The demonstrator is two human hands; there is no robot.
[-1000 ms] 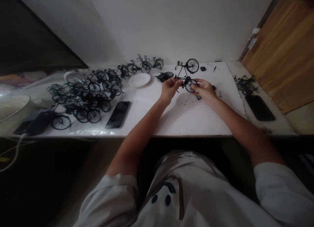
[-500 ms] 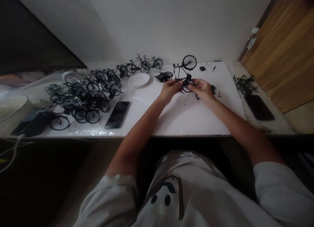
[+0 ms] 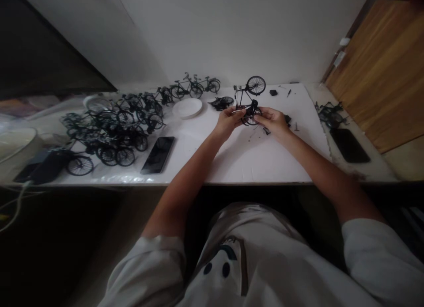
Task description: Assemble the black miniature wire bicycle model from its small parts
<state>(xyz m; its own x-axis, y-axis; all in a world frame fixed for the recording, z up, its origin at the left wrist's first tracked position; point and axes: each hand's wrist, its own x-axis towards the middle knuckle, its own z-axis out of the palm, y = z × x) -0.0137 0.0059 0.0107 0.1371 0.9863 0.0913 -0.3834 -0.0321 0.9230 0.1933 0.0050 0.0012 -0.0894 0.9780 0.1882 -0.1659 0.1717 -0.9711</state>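
Observation:
Both hands hold a black miniature bicycle [image 3: 244, 96] above the white board [image 3: 258, 161]. One wheel points up and away from me; the other wheel lies between my hands. My left hand [image 3: 229, 121] pinches the bicycle from its left side, fingers closed. On the other side, my right hand [image 3: 272, 121] grips the nearer wheel [image 3: 254, 118] between thumb and fingers. Exactly which small parts the fingertips touch is too dark to make out. Beneath the hands lie small dark parts [image 3: 266, 130]. Just left of the held bicycle rests a bundle of black bicycle parts [image 3: 222, 103].
A heap of miniature bicycles [image 3: 115, 134] covers the left side, with two standing bicycles [image 3: 194, 87] by the wall. Nearby are a white round dish [image 3: 187, 108] and a phone [image 3: 158, 155]. Another dark phone-like slab [image 3: 350, 145] lies right, below more black parts [image 3: 331, 113].
The bicycle's upper wheel sits very slightly lower, and the lower wheel has shifted a little between my fingers. Both hands keep their hold; nothing else has visibly moved.

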